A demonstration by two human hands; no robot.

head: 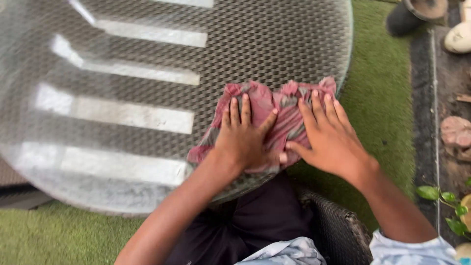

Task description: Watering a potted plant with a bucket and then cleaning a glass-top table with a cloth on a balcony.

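A crumpled red and grey cloth (pixel 274 105) lies on the near right part of a round glass-topped wicker table (pixel 147 73). My left hand (pixel 243 137) presses flat on the cloth's left half, fingers spread. My right hand (pixel 328 135) lies flat on its right half, fingers spread toward the table's edge, thumb pointing to the left hand. Neither hand grips the cloth; both rest on top of it.
Bright light stripes reflect across the glass top. Green artificial turf (pixel 382 113) surrounds the table. I sit in a dark wicker chair (pixel 338 230). A dark pot (pixel 412 14), pale stones (pixel 458 37) and a small leafy plant (pixel 449 206) stand along the right edge.
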